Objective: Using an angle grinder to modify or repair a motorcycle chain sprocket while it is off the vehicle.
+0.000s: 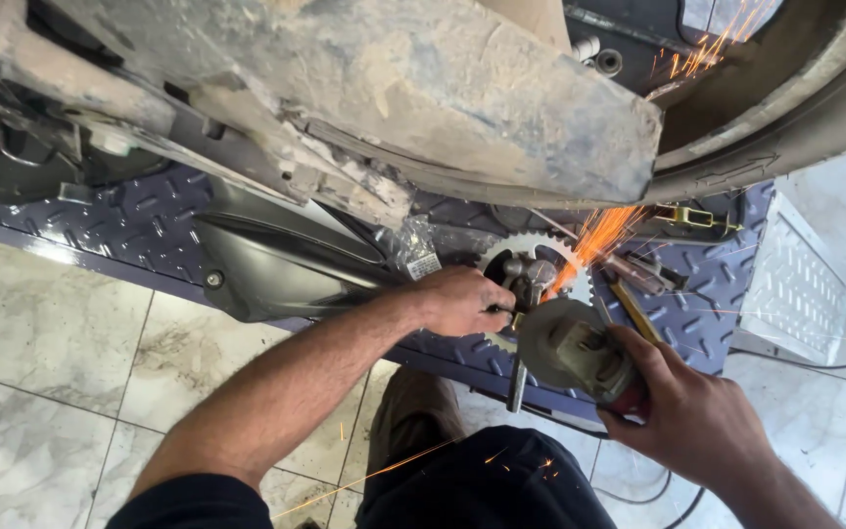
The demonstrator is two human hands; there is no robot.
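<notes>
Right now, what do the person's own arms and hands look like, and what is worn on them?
Both hands are bare: no gloves, rings or watch show. The left hand has dark, greasy smudges on the fingers. The right hand looks similarly grimy. Both forearms are bare and hairy; a dark short sleeve shows at the left upper arm.

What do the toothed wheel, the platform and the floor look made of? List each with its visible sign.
Toothed wheel: bare steel, likely; grey sheen, and orange sparks fly beside it.
Platform: metal tread plate, seemingly painted dark blue; raised lozenge pattern.
Floor: polished marble-look tile; pale veining, grout lines, glossy reflections.
</notes>
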